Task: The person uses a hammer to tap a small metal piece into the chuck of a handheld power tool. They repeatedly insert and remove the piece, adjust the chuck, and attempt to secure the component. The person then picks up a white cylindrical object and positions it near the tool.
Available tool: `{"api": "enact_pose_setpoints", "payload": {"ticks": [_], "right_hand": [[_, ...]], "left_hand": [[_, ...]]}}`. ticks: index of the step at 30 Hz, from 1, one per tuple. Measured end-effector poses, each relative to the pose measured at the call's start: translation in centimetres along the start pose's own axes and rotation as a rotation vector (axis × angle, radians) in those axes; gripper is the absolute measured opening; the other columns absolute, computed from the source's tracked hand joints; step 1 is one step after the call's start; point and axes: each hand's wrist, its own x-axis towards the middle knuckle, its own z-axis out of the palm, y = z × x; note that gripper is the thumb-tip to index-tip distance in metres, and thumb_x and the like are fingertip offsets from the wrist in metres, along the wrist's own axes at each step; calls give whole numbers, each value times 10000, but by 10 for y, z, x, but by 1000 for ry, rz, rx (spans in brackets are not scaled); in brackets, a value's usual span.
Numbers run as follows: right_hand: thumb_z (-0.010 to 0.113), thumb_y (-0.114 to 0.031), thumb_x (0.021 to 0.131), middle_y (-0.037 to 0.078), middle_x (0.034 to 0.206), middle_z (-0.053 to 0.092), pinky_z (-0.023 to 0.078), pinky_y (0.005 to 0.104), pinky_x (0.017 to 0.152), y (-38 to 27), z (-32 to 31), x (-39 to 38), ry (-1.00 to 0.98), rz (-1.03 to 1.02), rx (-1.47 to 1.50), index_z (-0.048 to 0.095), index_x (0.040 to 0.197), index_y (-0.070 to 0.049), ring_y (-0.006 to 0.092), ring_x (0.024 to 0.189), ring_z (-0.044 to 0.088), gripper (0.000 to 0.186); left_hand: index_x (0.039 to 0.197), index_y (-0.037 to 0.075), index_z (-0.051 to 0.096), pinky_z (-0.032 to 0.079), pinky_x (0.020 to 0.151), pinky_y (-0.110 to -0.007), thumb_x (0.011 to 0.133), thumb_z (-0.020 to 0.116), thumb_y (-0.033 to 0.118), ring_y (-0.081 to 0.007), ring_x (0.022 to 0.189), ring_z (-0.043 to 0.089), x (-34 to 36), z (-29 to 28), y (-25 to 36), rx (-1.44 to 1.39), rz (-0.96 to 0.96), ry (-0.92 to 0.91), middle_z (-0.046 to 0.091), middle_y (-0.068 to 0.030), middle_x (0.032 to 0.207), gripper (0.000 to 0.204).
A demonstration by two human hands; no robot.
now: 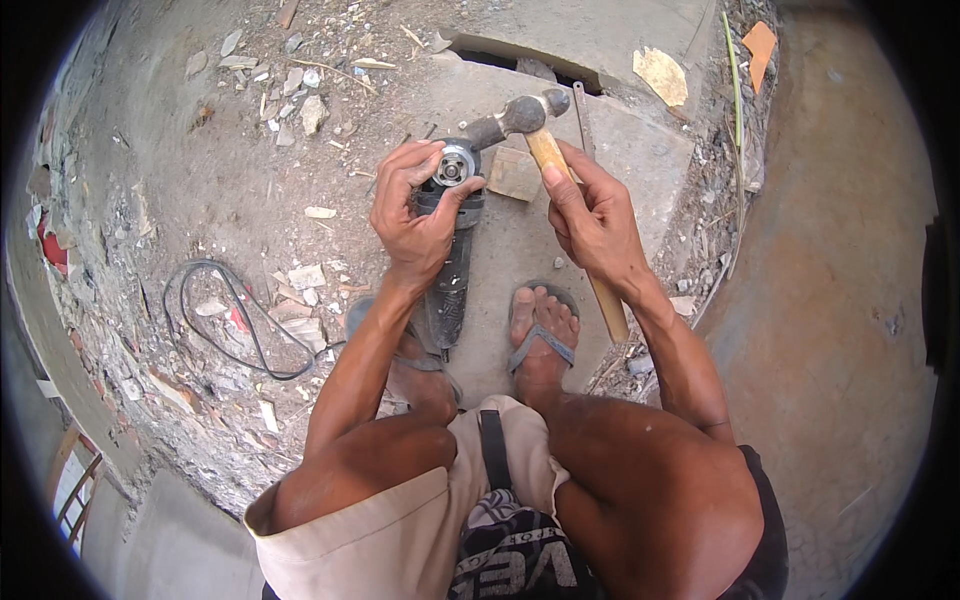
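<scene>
My left hand [412, 215] is closed round the head of a black angle grinder [452, 285], fingers on one side and thumb on the other. The grinder's round metal flange [453, 167] faces up with no disc on it. In my right hand [605, 220] is a ball-peen hammer [524, 116], gripped by its wooden handle with the thumb along the top. The hammer's flat face is at the far right edge of the grinder head; whether they touch I cannot tell. Just right of the grinder lies a small wooden block [514, 174].
A thin metal strip [583, 120] lies beyond my right hand. Farther off, a dark slot [520, 64] opens in the concrete slab [650, 150]. The black cord [265, 345] loops over rubble at the left. My sandalled feet [543, 335] flank the grinder's lower end.
</scene>
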Motion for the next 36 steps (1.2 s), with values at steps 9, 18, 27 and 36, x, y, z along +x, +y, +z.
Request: {"api": "enact_pose_setpoints", "payload": {"ticks": [9, 18, 27, 36], "right_hand": [[596, -310, 1101, -40, 768, 543, 366, 227, 514, 0, -3, 3, -58, -18, -46, 594, 1463, -34, 36, 602, 459, 455], [590, -330, 1107, -85, 650, 448, 304, 231, 450, -2, -11, -2, -24, 83, 70, 552, 1495, -46, 22, 506, 384, 483], [568, -319, 1118, -66, 643, 449, 311, 222, 437, 18, 1, 3, -11, -65, -53, 544, 1505, -40, 27, 501, 388, 478], [574, -285, 1114, -34, 730, 553, 376, 209, 527, 17, 1, 1, 8, -133, -111, 586, 1465, -8, 18, 607, 490, 448]], "left_hand": [[1068, 31, 685, 525, 1025, -459, 727, 950, 76, -329, 1136, 684, -1, 5, 2, 5, 10, 3, 740, -140, 1155, 435], [1186, 11, 696, 504, 1059, -428, 791, 899, 10, -291, 1210, 638, 4, -5, 9, 23, -3, -107, 696, -138, 1241, 445], [1135, 28, 717, 521, 1019, -442, 762, 900, 34, -321, 1152, 662, 0, -4, 2, -64, -51, -32, 739, -124, 1168, 415], [1124, 15, 727, 525, 1010, -428, 749, 911, 29, -313, 1144, 665, 2, -6, 5, -31, -44, -52, 744, -127, 1169, 417]]}}
